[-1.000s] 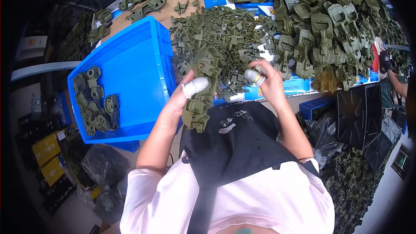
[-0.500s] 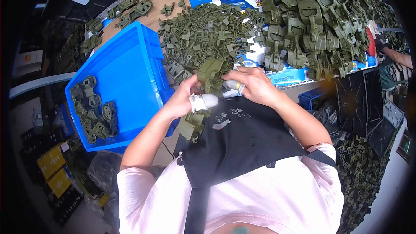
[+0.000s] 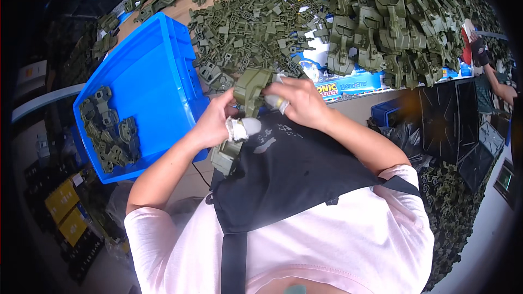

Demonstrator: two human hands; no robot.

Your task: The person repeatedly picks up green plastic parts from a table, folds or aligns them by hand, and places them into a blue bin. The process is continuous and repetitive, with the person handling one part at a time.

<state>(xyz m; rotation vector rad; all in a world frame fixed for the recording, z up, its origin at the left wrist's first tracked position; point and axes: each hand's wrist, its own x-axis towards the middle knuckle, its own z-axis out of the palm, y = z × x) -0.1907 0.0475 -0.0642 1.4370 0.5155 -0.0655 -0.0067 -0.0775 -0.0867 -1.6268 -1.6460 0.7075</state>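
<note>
My left hand [image 3: 211, 122] grips a long olive-green plastic part [image 3: 250, 87], shaped like a toy vehicle body, held in front of my dark apron. The part's lower end [image 3: 225, 159] sticks out below that hand. My right hand [image 3: 305, 103] is closed at the part's upper right side. Its fingertips press there, and whether a small piece is between them I cannot make out. White wrapping covers a digit on each hand. Just beyond the hands lies a heap of small olive-green pieces [image 3: 250, 32].
A blue bin [image 3: 155, 92] on the left holds several green parts [image 3: 106, 130]. Large green parts [image 3: 392, 27] are piled at the far right on printed cardboard [image 3: 359, 83]. Black panels [image 3: 449, 122] stand at the right. Another person's arm [image 3: 493, 79] shows at the right edge.
The view has shifted, so the bin and heaps sit higher and further left in it. Both hands stay on the same part, the right hand slightly turned against it.
</note>
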